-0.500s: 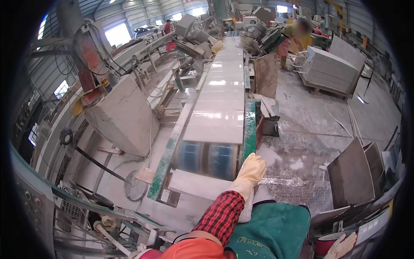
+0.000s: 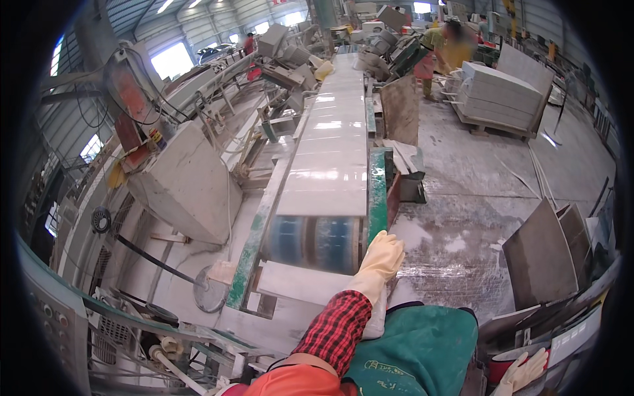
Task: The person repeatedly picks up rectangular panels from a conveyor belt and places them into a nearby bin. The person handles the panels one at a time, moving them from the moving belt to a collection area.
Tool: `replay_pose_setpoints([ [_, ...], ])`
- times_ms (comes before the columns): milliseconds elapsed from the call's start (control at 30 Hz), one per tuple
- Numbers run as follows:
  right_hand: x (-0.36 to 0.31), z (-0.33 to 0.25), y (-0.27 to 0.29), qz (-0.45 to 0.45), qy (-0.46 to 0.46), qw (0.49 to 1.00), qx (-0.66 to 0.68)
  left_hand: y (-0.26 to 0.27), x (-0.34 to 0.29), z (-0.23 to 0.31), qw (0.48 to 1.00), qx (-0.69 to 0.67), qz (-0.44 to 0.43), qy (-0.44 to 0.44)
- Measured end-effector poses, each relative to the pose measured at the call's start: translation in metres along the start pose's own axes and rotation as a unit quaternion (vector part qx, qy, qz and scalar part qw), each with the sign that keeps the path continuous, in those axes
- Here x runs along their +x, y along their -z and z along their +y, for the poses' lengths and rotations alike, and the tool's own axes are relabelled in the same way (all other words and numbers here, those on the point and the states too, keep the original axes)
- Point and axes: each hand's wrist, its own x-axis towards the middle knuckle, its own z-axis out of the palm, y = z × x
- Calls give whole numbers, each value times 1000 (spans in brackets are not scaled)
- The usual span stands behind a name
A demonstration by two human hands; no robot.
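Note:
My left hand (image 2: 380,263), in a cream rubber glove below a red-and-black checked sleeve, rests at the near right corner of a conveyor. Its fingers are curled over the near end of the green side rail (image 2: 377,198); their undersides are hidden. Beside it are the blue-banded roller (image 2: 314,243) and a long pale polished slab (image 2: 327,168) lying along the conveyor. A pale board (image 2: 300,282) sits just in front of the roller. At the lower right edge, my right hand (image 2: 524,373), in a matching glove, has its fingers apart beside a red-rimmed object, holding nothing visible.
A green apron (image 2: 419,346) covers my front. Left stand a large stone block (image 2: 188,181) and a control panel (image 2: 59,323). Brown-grey slabs (image 2: 541,254) lean at right. Stacked pale slabs (image 2: 496,99) sit on a pallet near another person (image 2: 432,56). Machine heads flank the conveyor's far part.
The view has shifted slightly, so the scene sits a little further left and up. Both hands keep nearly the same place and pose.

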Motion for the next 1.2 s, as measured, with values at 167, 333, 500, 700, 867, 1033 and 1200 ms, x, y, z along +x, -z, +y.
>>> replay_pose_setpoints([
  [167,-32,12,-39,-27,-40,997,55,7,3,7,1000,-6,-6,13],
  [333,-35,5,-37,-15,-31,997,63,12,3,8,1000,-8,-10,17],
  [500,-33,0,-22,-7,-25,996,80,9,5,9,1000,-9,2,5],
  [700,-41,0,-32,-57,-25,995,82,5,1,3,1000,-2,16,-2],
  [867,-49,-2,-27,-78,-41,993,76,6,4,7,1000,-5,22,-4],
  [1033,-51,-9,-26,-61,-34,993,90,2,2,2,1000,-12,20,-4],
  [1200,-60,-9,-29,-67,-38,992,98,5,5,6,1000,-22,17,-4],
])
